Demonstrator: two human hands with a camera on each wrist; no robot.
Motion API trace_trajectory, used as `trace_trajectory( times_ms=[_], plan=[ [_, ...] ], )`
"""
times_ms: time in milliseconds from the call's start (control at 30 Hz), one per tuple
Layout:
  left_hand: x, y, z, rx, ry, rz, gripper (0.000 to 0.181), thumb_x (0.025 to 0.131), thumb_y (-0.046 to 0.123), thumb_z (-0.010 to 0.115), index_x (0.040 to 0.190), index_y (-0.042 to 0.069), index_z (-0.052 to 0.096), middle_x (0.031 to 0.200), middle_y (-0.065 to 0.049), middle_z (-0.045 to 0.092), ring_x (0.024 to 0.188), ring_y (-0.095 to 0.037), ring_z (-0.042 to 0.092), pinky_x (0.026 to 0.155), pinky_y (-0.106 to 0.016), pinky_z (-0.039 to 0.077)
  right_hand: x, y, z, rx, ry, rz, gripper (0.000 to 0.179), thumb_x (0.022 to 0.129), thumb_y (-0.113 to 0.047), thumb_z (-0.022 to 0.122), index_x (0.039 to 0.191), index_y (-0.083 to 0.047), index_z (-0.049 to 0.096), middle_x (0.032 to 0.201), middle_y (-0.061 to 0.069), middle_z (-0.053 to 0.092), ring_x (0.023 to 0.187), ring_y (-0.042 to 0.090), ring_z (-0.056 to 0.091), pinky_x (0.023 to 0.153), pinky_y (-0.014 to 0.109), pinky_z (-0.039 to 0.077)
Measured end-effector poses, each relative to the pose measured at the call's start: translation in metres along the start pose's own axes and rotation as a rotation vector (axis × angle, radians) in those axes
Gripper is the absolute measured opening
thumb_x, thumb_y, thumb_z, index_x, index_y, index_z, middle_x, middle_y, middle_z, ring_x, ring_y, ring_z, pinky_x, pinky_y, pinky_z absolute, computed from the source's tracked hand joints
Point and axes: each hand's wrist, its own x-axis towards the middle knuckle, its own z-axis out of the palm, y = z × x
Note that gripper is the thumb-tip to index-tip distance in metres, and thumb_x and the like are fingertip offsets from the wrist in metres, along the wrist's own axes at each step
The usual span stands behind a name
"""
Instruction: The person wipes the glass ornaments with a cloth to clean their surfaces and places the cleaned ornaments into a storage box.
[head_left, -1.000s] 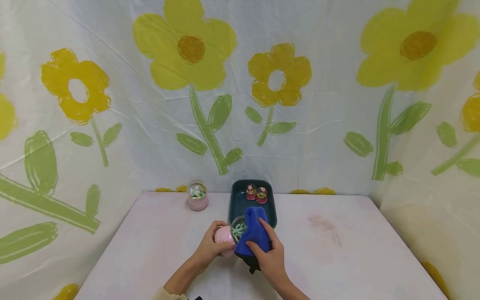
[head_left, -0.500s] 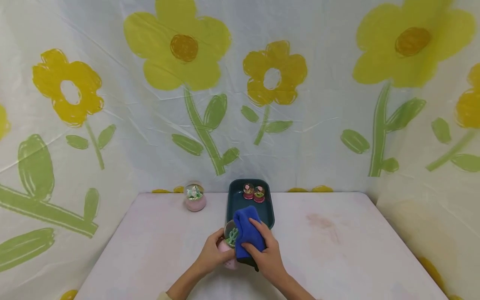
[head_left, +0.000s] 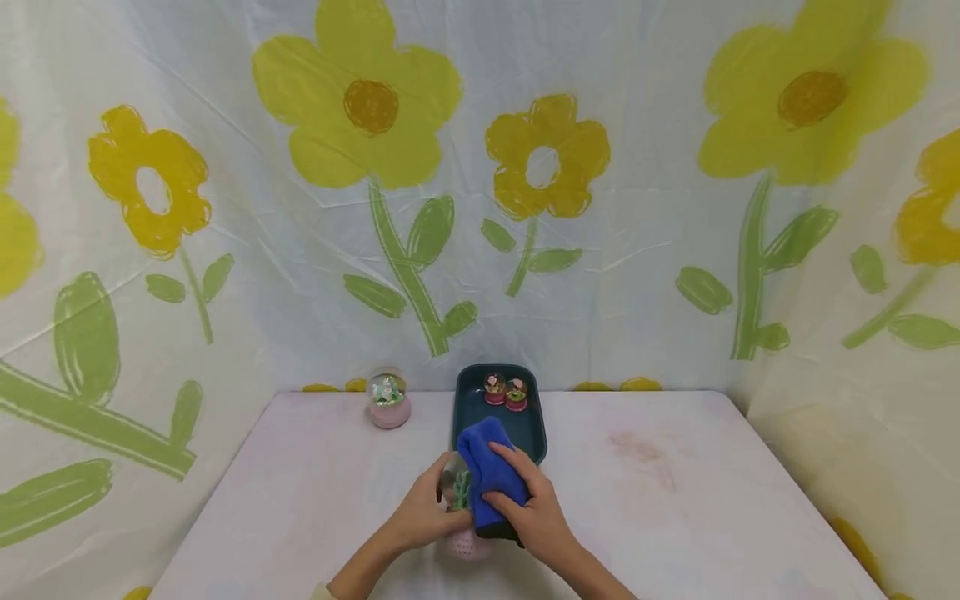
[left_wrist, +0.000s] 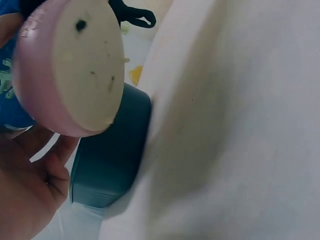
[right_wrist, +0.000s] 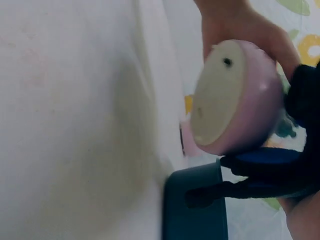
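Note:
My left hand [head_left: 422, 512] holds a snow globe [head_left: 467, 545] with a pink base and a green cactus-like figure inside. Its pale underside [left_wrist: 90, 65] is turned toward the left wrist camera, and the globe is raised off the table. In my right hand [head_left: 538, 510] is a folded blue cloth [head_left: 492, 471] with a dark backing, pinched between thumb and fingers. The cloth lies against the right side of the glass dome and covers part of it. A dark loop [left_wrist: 142, 17] hangs from the cloth in the left wrist view.
Just beyond the hands stands a dark teal tray [head_left: 472, 417]. Two small red-based snow globes, one [head_left: 495, 387] left of the other [head_left: 516, 395], sit at its far end. Another pink-based snow globe [head_left: 388, 402] stands at the table's back left. A flowered curtain [head_left: 630, 292] rises behind.
The held snow globe has turned from lying sideways to more upright, its pink base now toward the person. Both hands and the cloth have shifted slightly left and nearer.

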Motion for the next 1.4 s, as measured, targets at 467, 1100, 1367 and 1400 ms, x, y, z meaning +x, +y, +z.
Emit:
trace_trajectory(
  times_ms=[467,1100,1367,1400],
  plan=[
    [-0.006,-0.009,-0.008,-0.305,0.166,-0.143,0.077,0.065,0.013,0.089,0.127,0.009,0.044,0.126,-0.010,0.050,0.116,-0.029,0.044,0.093,-0.043,0.041,-0.002,-0.002,-0.042,0.083,0.197,0.293,0.053,0.096,-0.026,0.063,0.145,-0.023,0.044,0.151,0.017,0.034,0.130,0.045,0.039,0.098,0.060,0.038],
    [-0.003,0.002,0.009,-0.677,0.230,-0.086,0.080,0.074,0.000,0.080,0.140,0.003,0.035,0.133,-0.017,0.042,0.117,-0.030,0.046,0.086,-0.037,0.051,-0.022,-0.007,0.011,0.423,0.030,0.421,0.064,0.103,-0.038,0.044,0.157,-0.026,0.011,0.158,0.022,0.005,0.136,0.050,0.023,0.102,0.060,0.034],
    [-0.002,-0.005,0.005,-0.687,0.057,-0.092,0.075,0.081,0.003,0.075,0.141,0.006,0.029,0.136,-0.016,0.040,0.118,-0.029,0.046,0.089,-0.042,0.050,-0.015,0.001,0.006,0.380,0.008,0.479,0.076,0.098,-0.036,0.058,0.156,-0.029,0.009,0.155,0.023,0.011,0.130,0.050,0.032,0.096,0.059,0.041],
    [-0.002,-0.006,0.003,-0.679,0.014,-0.100,0.073,0.084,0.005,0.073,0.142,0.007,0.028,0.136,-0.016,0.040,0.116,-0.030,0.048,0.087,-0.043,0.051,-0.015,0.002,0.004,0.363,0.023,0.484,0.076,0.097,-0.036,0.059,0.155,-0.028,0.012,0.154,0.023,0.015,0.129,0.050,0.034,0.095,0.058,0.043]
  ],
)
